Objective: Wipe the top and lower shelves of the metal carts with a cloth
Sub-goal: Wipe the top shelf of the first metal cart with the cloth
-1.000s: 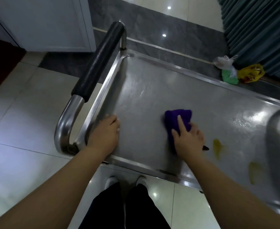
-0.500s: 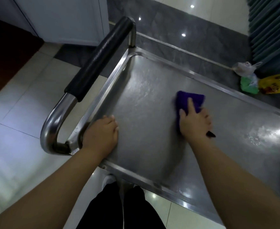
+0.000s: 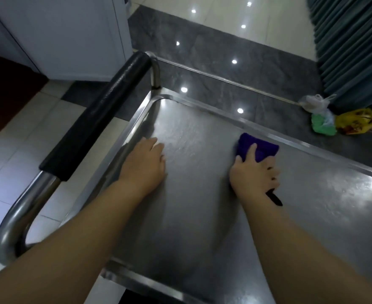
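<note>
The metal cart's top shelf [image 3: 202, 205] fills the middle of the view, with wet streaks on its steel. A purple cloth [image 3: 262, 148] lies bunched near the shelf's far rim. My right hand [image 3: 254, 176] grips and presses it, index finger stretched over the cloth and the other fingers curled. A thin black object [image 3: 274, 198] sticks out from under that hand's outer edge. My left hand [image 3: 144, 164] rests flat on the shelf near its left rim, holding nothing. The lower shelf is hidden.
The cart's push handle [image 3: 97, 115], black-padded on a steel tube, runs along the left. A white cabinet [image 3: 71, 36] stands at the back left. Plastic bags [image 3: 343, 121] lie on the floor by a dark curtain [image 3: 356, 51] at the far right.
My right hand has pushed the purple cloth away from me, from mid-shelf to near the far rim. My left hand slid from the near-left corner farther onto the shelf.
</note>
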`<state>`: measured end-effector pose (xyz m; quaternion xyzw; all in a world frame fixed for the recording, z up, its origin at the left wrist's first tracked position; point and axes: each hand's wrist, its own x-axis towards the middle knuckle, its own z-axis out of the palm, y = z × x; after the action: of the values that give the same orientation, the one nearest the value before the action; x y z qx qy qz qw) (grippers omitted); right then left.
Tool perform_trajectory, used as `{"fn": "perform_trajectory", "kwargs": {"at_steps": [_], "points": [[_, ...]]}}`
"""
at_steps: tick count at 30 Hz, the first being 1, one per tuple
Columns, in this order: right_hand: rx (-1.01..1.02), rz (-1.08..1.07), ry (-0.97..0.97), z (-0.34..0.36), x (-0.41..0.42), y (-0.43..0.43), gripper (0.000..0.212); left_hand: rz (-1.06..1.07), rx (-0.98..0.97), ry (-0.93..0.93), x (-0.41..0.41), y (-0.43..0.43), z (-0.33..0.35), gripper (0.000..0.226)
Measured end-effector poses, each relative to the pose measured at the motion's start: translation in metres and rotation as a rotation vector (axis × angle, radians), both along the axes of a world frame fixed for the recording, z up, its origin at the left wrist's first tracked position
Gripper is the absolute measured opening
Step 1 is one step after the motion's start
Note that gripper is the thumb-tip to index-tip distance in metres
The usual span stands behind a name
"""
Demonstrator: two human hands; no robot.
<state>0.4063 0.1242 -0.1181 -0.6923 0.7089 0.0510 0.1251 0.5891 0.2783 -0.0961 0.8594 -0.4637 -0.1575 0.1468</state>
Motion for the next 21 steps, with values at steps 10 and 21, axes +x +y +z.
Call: {"fn": "perform_trajectory", "kwargs": {"at_steps": [10, 21], "points": [[-0.098, 0.258, -0.037, -0.008, 0.02, -0.055, 0.056, -0.051, 0.145, -0.078, -0.003, -0.025, -0.018, 0.035], [-0.173, 0.581, -0.09, -0.013, 0.084, -0.064, 0.055, -0.031, 0.164, -0.134, -0.005, -0.025, -0.026, 0.041]]}}
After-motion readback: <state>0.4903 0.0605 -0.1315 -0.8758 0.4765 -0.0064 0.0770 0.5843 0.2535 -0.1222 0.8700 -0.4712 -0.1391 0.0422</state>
